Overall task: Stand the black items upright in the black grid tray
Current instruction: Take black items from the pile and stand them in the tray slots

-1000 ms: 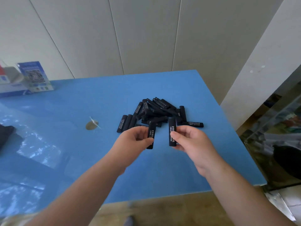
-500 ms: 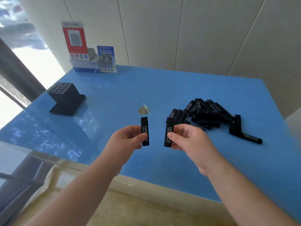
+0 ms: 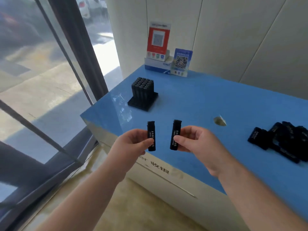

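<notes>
Each hand pinches one black stick upright, left hand (image 3: 133, 142) and right hand (image 3: 198, 144), ready for slotting into the tray (image 3: 143, 104) beyond both grips.

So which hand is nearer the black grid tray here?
Left. The left hand is below the black grid tray, slightly left of it; the right hand is further off to the right. Each holds a black item upright.

I see a blue tabletop (image 3: 200, 104), a red QR sign (image 3: 158, 41) and a blue QR card (image 3: 182, 62) at its far corner against my pale panelled wall (image 3: 233, 34), white box (image 3: 157, 65) beneath the sign, small round metallic bit (image 3: 219, 121) mid-table, big window (image 3: 41, 72) left, tan floor (image 3: 133, 205).
</notes>
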Tool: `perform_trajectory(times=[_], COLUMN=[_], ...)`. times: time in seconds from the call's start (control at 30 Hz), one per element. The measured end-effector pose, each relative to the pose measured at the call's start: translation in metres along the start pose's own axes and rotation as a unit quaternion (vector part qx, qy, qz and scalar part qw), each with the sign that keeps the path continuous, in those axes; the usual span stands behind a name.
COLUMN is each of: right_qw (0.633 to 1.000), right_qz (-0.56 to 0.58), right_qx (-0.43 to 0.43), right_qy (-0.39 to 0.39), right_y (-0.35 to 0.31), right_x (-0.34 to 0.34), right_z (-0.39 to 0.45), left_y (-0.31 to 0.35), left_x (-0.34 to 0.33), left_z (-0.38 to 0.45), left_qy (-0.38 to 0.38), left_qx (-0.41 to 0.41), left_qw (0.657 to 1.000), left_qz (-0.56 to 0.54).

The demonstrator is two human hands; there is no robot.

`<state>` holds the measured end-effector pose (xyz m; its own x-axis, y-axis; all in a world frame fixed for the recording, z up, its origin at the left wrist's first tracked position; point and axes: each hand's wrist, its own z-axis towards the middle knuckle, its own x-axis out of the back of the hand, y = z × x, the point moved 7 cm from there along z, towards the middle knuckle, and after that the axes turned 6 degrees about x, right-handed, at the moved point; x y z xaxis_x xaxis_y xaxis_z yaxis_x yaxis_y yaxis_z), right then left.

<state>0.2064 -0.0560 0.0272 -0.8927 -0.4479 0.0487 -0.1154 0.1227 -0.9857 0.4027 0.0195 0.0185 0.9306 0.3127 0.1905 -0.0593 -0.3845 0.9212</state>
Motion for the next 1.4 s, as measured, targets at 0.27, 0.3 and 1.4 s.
perform_trajectory(times=[0.27, 0.3, 1.4], right_qw=[0.999, 0.998, 0.962], right_qz=[0.029, 0.027, -0.055], right_qx=[0.011, 0.010, 0.040], right_qy=[0.044, 0.047, 0.263], right_y=[0.002, 0.004, 0.001], right_x=[-0.089, -0.095, -0.114], right_z=[0.040, 0.045, 0.240], left_y=[-0.015, -0.016, 0.047], left_x=[0.090, 0.096, 0.108], left_z=[0.024, 0.029, 0.310], left_qy=[0.018, 0.020, -0.097], left_qx=[0.003, 0.004, -0.137], left_qw=[1.000, 1.000, 0.963], left_qz=[-0.016, -0.020, 0.210])
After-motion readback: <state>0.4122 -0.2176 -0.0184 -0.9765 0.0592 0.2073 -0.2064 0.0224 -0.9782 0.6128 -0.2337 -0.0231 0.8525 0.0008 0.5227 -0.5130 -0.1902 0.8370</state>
